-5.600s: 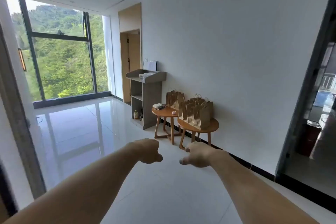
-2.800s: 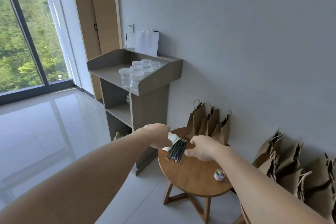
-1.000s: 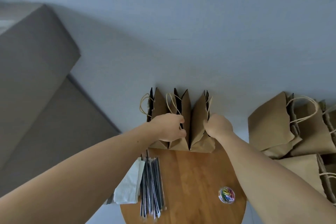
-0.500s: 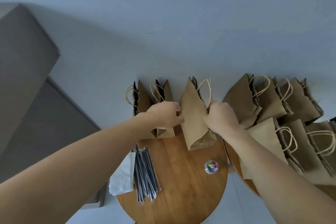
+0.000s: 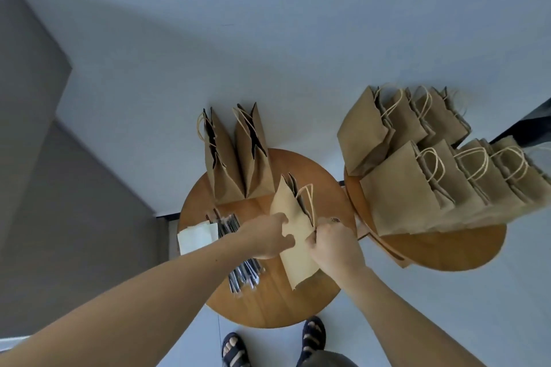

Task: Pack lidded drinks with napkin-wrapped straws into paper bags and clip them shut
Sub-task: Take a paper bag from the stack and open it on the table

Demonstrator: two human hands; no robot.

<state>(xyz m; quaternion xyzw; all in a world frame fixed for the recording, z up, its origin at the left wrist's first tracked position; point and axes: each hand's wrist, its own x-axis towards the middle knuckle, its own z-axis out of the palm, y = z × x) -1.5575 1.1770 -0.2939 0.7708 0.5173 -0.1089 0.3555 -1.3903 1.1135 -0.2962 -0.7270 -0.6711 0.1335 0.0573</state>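
Head view: both hands [image 5: 301, 243] pinch a creased brown paper bag [image 5: 293, 235].

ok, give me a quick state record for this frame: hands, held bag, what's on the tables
left hand: grips paper bag's left edge
right hand: grips its right edge
paper bag: tilted over round table, mouth nearly closed, contents not visible
round table: two spare bags upright at back; straws and napkins on left
side table: cluster of more bags
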